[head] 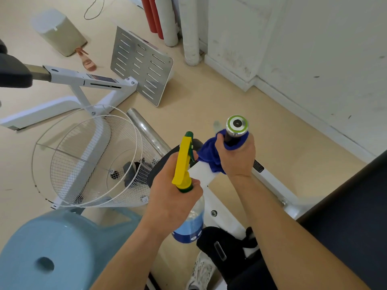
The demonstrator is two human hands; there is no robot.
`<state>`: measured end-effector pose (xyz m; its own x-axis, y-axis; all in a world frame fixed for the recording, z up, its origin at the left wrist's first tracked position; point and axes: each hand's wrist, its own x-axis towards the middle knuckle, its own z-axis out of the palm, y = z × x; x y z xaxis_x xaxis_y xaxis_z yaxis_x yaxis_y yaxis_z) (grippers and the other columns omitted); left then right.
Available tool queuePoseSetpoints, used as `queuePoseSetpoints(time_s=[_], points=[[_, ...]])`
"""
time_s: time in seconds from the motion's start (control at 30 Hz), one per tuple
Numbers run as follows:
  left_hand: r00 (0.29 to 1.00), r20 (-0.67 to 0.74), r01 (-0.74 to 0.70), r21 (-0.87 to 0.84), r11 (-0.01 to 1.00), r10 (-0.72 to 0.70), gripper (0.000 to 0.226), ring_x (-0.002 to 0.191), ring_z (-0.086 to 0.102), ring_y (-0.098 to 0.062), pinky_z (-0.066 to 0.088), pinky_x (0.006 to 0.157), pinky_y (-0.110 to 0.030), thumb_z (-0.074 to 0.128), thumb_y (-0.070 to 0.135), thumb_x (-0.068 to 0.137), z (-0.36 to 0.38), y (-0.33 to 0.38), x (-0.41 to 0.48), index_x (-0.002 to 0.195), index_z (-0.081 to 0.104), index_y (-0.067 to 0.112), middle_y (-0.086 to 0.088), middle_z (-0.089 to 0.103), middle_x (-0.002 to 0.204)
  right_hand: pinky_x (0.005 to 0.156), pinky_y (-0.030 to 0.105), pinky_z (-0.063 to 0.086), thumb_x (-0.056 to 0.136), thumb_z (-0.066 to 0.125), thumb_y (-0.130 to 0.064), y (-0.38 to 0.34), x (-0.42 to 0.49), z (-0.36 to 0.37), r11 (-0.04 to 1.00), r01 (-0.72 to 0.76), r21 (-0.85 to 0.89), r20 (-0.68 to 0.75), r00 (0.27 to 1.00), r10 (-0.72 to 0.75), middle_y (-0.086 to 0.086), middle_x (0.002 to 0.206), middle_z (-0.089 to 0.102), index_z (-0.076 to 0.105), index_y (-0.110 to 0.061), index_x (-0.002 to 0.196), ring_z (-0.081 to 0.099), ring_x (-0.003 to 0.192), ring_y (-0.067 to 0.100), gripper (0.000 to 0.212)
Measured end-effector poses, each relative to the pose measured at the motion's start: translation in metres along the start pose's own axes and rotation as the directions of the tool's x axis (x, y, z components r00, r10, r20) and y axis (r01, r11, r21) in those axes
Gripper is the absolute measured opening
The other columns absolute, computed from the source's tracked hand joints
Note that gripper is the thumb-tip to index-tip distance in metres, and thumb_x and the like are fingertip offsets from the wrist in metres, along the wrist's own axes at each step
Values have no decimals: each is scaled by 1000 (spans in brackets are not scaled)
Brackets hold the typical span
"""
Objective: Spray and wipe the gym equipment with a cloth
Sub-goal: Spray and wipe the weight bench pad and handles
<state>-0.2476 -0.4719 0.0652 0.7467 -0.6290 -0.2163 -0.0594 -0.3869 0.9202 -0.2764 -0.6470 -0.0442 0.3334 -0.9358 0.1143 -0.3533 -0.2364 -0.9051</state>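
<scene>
Gripping one spray bottle (185,185) left hand (167,195), one blue cloth (211,155) right hand (236,158)

The spray bottle (182,164), clear with a blue label, yellow trigger and green nozzle, stands nearly upright at frame centre, gripped by the left hand (170,193). Just right of it, the blue cloth (209,156) wraps the dark handle (237,124) below its chrome, green-ringed cap, gripped by the right hand (237,159).

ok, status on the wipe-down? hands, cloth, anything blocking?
Left hand gripping spray bottle. Right hand holding blue cloth wrapped round the handle, just below its metal end cap. Nothing blocking the handle.
</scene>
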Motion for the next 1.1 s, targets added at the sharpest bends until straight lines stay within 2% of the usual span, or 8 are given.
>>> queuePoseSetpoints(time_s=[0.13,0.3,0.43,0.57,0.7,0.87,0.97,1.1], points=[[1000,-19,15,-1,1000,-15,50,83,65,-38,55,78,-51,66,12,76,-1,6,0,112,62,47,-3,71,88,73,25,45,76,77,-37,11,0,-1,998,-38,-58,91,995,43,-5,91,59,60,-17,93,59,89,18,31],[999,-34,3,22,1000,-3,54,76,66,-24,53,73,-29,69,-2,83,1,14,-10,112,62,44,5,72,87,68,34,46,74,77,-56,-6,-3,-20,950,-71,-302,164,978,125,0,100,47,38,-26,85,53,90,19,50],[996,-93,-4,-3,1000,4,52,81,69,-13,45,68,-8,70,-5,82,6,22,-20,110,65,39,11,73,88,77,41,57,52,66,-84,-4,1,-30,901,-88,-425,375,889,264,-2,104,43,56,-31,111,62,88,20,79],[992,-121,-19,3,1000,19,54,76,63,3,43,67,-3,71,-4,82,10,29,-28,103,63,45,14,73,88,79,37,54,42,78,-72,1,3,-46,896,34,-443,580,773,257,-2,112,42,43,-22,128,58,97,19,105],[993,-120,4,-7,1000,-5,55,76,63,-4,48,70,-14,72,-2,82,13,26,-32,99,61,48,23,70,84,65,32,53,57,69,-66,-2,15,-50,873,102,-476,593,771,233,-7,90,66,54,-29,114,66,81,18,69],[992,-124,-11,6,1000,12,55,86,66,-15,53,82,-32,69,-5,80,13,27,-34,107,62,43,23,71,107,64,29,54,72,71,-53,-6,6,-44,967,-87,-240,479,855,196,-7,82,68,60,-26,97,65,73,12,38],[993,-118,-14,-4,1000,13,56,87,66,-14,52,82,-29,69,-4,81,14,26,-34,107,62,44,23,71,110,58,11,44,80,78,-33,-5,-6,-40,982,-181,-53,391,901,187,-13,80,66,62,-23,97,61,70,-3,25],[994,-107,-8,-23,1000,6,55,89,66,-8,48,87,-28,69,-5,80,13,24,-29,112,64,40,25,70,115,62,11,42,80,79,-28,-11,-13,-32,961,-271,49,304,921,244,-13,84,67,64,-26,98,62,77,-2,23]])
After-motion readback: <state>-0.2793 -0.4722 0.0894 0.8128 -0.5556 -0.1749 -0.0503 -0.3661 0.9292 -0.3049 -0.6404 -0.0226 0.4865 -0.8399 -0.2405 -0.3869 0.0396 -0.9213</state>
